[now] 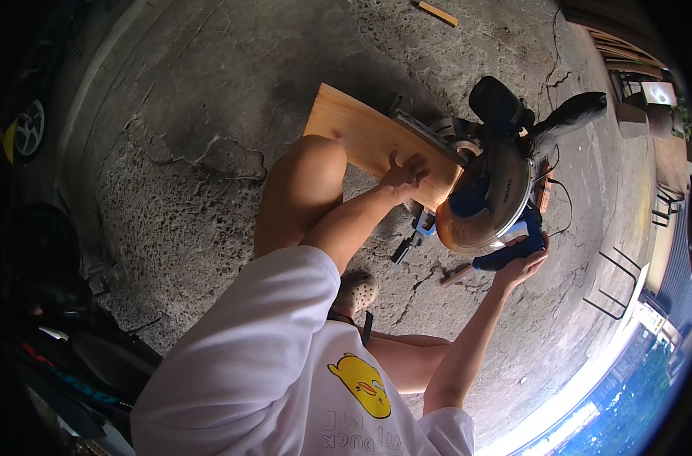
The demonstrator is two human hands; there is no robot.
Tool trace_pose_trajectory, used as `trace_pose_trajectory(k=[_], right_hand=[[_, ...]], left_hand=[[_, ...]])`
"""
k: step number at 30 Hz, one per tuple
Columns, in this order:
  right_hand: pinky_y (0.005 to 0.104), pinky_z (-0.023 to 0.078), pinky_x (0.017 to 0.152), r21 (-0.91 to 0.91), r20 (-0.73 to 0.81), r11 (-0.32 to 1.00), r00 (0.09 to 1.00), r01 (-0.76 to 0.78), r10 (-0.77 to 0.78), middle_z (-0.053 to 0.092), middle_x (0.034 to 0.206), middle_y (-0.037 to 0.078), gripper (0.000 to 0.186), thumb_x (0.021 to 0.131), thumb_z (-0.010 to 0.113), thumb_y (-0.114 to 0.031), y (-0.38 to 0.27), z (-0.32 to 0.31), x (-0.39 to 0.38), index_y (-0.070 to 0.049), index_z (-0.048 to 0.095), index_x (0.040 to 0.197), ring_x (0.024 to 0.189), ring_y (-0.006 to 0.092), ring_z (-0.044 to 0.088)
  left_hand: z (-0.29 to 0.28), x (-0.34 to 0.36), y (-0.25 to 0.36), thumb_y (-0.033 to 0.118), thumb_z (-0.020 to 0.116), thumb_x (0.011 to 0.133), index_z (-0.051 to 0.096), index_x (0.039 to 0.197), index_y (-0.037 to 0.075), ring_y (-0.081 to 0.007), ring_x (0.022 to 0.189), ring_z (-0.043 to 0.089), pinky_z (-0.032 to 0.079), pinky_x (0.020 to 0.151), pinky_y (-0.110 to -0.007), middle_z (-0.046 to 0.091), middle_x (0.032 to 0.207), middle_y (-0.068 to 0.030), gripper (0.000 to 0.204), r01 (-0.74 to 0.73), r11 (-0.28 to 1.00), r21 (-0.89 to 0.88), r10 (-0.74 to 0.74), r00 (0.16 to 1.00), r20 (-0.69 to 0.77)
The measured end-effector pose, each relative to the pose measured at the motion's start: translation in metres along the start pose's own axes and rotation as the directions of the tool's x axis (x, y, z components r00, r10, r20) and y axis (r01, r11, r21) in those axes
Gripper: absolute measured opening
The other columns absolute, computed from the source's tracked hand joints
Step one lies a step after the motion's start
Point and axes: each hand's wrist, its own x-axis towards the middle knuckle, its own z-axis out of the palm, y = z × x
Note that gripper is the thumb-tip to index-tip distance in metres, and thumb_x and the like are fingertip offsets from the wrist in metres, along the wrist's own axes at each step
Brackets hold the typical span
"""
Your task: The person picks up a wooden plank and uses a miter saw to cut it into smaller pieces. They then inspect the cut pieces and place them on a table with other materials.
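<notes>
A wide wooden board [362,129] lies on a mitre saw [486,190], beside its metal fence. My left hand [408,174] rests on or just over the board near the blade housing, fingers spread and holding nothing. My right hand [525,264] is closed on the blue saw handle [519,245] at the lower right of the saw. The saw has a clear orange-tinted guard, and a blue-and-black clamp-like fitting [411,237] sticks out below the board. My bent left knee [304,167] is against or just under the board's lower left end.
A small wood offcut [437,14] lies on cracked concrete at the top. A dark motorbike or scooter [72,334] stands at left. An orange power strip [544,190] with cords sits behind the saw. A black metal frame [612,283], stacked planks [619,47] and furniture line the right.
</notes>
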Motion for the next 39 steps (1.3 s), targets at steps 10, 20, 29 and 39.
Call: trace_pose_trajectory(k=[10, 20, 29, 39], right_hand=[[0.027, 0.049, 0.06, 0.0, 0.004, 1.0, 1.0, -0.007, 0.007, 0.057, 0.081, 0.008, 0.059, 0.104, 0.026, -0.054, 0.008, -0.004, -0.004, -0.006, 0.045, 0.133, 0.064, 0.0141, 0.053], [0.0262, 0.048, 0.058, 0.027, -0.019, 1.0, 1.0, 0.016, -0.015, 0.056, 0.078, 0.007, 0.057, 0.105, 0.025, -0.053, 0.012, -0.002, -0.009, -0.006, 0.046, 0.13, 0.063, 0.0125, 0.052], [0.0257, 0.046, 0.056, 0.004, -0.017, 0.999, 0.999, 0.038, -0.038, 0.056, 0.076, 0.007, 0.06, 0.104, 0.024, -0.055, 0.013, 0.004, -0.011, -0.006, 0.047, 0.13, 0.061, 0.0124, 0.052], [0.0244, 0.045, 0.055, 0.006, -0.033, 0.999, 0.999, 0.039, -0.038, 0.055, 0.074, 0.007, 0.06, 0.104, 0.023, -0.055, 0.016, 0.002, -0.013, -0.005, 0.046, 0.129, 0.06, 0.0123, 0.05]], left_hand=[[0.02, 0.005, -0.001, 0.028, 0.031, 0.103, 0.047, 0.137, 0.028, -0.0156, 0.147, 0.022, 0.009, 0.108, -0.071, 0.031, 0.158, 0.0045, 0.038, 0.039, 0.998, 0.052, -0.03, 0.985, -0.172], [-0.001, -0.002, 0.002, 0.027, 0.029, 0.103, 0.043, 0.142, 0.026, -0.0163, 0.149, 0.018, 0.011, 0.108, -0.073, 0.025, 0.161, 0.0036, 0.042, 0.025, 0.995, 0.092, -0.016, 0.995, -0.097], [0.013, 0.004, -0.006, 0.029, 0.029, 0.102, 0.047, 0.137, 0.028, -0.016, 0.148, 0.019, 0.011, 0.108, -0.072, 0.027, 0.16, 0.0038, 0.039, 0.059, 0.996, 0.071, -0.056, 0.997, -0.045], [0.001, -0.001, 0.001, 0.028, 0.031, 0.102, 0.048, 0.137, 0.027, -0.0172, 0.149, 0.019, 0.012, 0.108, -0.072, 0.028, 0.16, 0.0026, 0.039, 0.026, 0.998, 0.052, -0.02, 0.994, -0.111]])
